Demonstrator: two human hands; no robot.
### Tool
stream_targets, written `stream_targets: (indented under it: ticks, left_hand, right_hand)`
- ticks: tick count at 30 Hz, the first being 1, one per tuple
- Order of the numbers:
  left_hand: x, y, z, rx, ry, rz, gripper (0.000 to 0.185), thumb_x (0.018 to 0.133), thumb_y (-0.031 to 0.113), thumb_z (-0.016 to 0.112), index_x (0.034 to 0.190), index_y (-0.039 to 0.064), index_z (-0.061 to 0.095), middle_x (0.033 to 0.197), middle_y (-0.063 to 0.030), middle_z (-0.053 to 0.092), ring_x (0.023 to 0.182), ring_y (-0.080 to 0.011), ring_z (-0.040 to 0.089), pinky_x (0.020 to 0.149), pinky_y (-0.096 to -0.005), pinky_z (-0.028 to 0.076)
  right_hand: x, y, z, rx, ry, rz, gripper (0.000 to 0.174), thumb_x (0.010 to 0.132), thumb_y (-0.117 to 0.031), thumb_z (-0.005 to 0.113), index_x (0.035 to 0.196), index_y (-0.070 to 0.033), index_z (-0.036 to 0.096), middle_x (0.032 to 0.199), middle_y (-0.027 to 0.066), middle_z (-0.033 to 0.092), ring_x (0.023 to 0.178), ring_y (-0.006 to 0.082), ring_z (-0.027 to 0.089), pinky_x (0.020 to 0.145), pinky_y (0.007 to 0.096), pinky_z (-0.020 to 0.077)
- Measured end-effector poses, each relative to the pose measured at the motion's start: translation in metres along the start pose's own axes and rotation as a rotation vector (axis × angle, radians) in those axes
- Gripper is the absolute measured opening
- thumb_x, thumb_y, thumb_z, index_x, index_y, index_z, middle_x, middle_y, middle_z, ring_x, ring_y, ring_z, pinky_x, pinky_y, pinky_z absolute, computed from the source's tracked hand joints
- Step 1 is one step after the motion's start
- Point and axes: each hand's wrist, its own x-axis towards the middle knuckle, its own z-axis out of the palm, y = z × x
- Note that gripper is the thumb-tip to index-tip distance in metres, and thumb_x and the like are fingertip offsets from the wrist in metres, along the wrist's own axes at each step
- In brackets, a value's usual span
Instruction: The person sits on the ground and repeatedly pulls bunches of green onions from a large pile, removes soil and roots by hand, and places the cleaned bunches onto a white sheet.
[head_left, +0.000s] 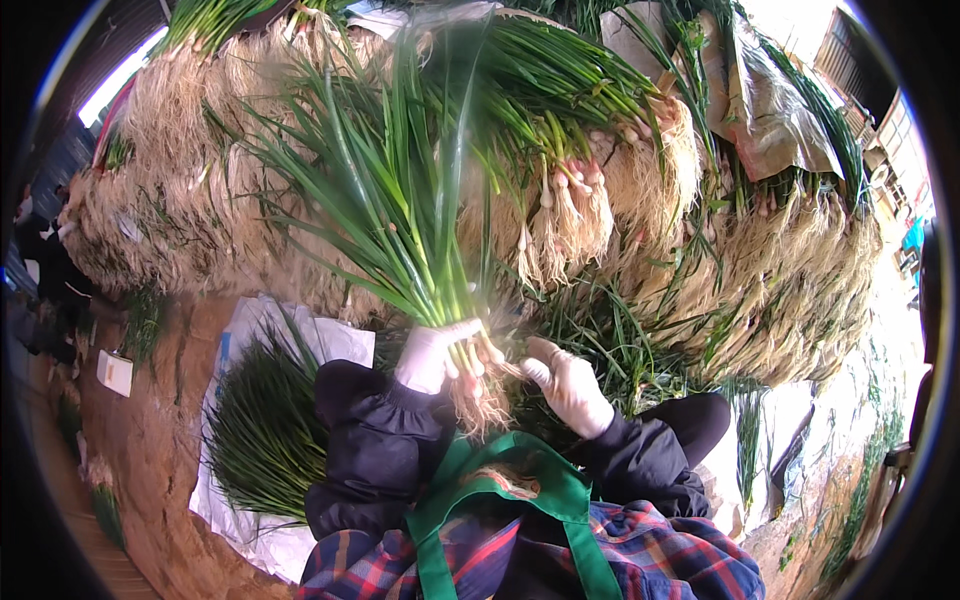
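Note:
My left hand (424, 358), in a white glove, grips a bunch of green garlic (420, 255) around its stems. The long green leaves fan upward and away from me, while the pale pinkish bulbs (472, 364) and stringy roots (480, 409) hang below the fist. Just right of the bulbs is my right hand (568, 385), gloved in white too, with its fingers bent and a little apart. Nothing shows between its fingers, and the tips are close to the bunch's roots.
Before me rises a large heap of garlic plants (780, 285), roots facing my way. A loose bunch (570, 195) lies on it. Sorted greens (270, 435) rest on a white sheet (345, 337) at my left. Loose leaves (607, 337) lie beyond my right hand. A person (52, 270) is at far left.

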Motion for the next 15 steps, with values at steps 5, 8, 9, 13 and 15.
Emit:
stream_targets:
  ticks: [5,8,9,13,15]
  left_hand:
    - [-0.002,-0.001,-0.002,0.132,0.081,0.014,0.044,0.083,0.003,0.059,0.124,0.006,0.044,0.09,-0.0149,0.062,0.056,-0.0294,0.064,0.039,-0.0338,0.049]
    - [-0.004,-0.006,-0.003,0.141,0.184,-0.055,0.029,0.082,0.0,0.059,0.109,0.002,0.049,0.075,-0.0107,0.061,0.052,-0.0254,0.062,0.037,-0.033,0.049]
    - [-0.004,-0.008,-0.004,0.194,0.276,-0.02,0.024,0.082,0.0,0.058,0.104,0.001,0.051,0.07,-0.0093,0.061,0.051,-0.0243,0.062,0.037,-0.0329,0.049]
    - [-0.001,-0.016,-0.011,0.078,0.105,-0.045,0.018,0.084,0.01,0.058,0.1,0.003,0.056,0.071,-0.01,0.063,0.047,-0.0202,0.06,0.037,-0.0263,0.042]
    - [-0.001,-0.017,-0.015,0.157,0.113,0.157,0.016,0.086,0.013,0.058,0.098,0.004,0.058,0.077,-0.0054,0.063,0.06,-0.0158,0.061,0.048,-0.0257,0.045]
  right_hand:
    - [0.054,-0.008,0.013,1.146,-0.412,0.189,0.039,0.094,-0.035,0.05,0.12,-0.005,0.048,0.09,0.0044,0.062,0.072,0.0098,0.056,0.061,0.025,0.0475]
    - [0.09,-0.025,0.031,1.221,-0.037,0.127,0.03,0.092,-0.014,0.053,0.12,-0.002,0.048,0.097,0.0038,0.059,0.081,0.0106,0.055,0.077,0.0228,0.0461]
    - [0.098,-0.031,0.04,1.333,0.111,0.07,0.029,0.091,-0.011,0.055,0.119,-0.004,0.049,0.093,0.0038,0.06,0.076,0.0113,0.056,0.072,0.0232,0.0467]
    - [0.114,-0.041,0.067,1.302,0.397,-0.023,0.029,0.091,-0.009,0.054,0.118,-0.003,0.048,0.08,0.0004,0.058,0.065,0.007,0.047,0.059,0.0203,0.0394]
    - [0.117,-0.039,0.071,1.307,0.293,0.05,0.011,0.092,-0.014,0.052,0.1,-0.007,0.054,0.072,-0.003,0.054,0.058,0.0059,0.042,0.054,0.0203,0.0344]
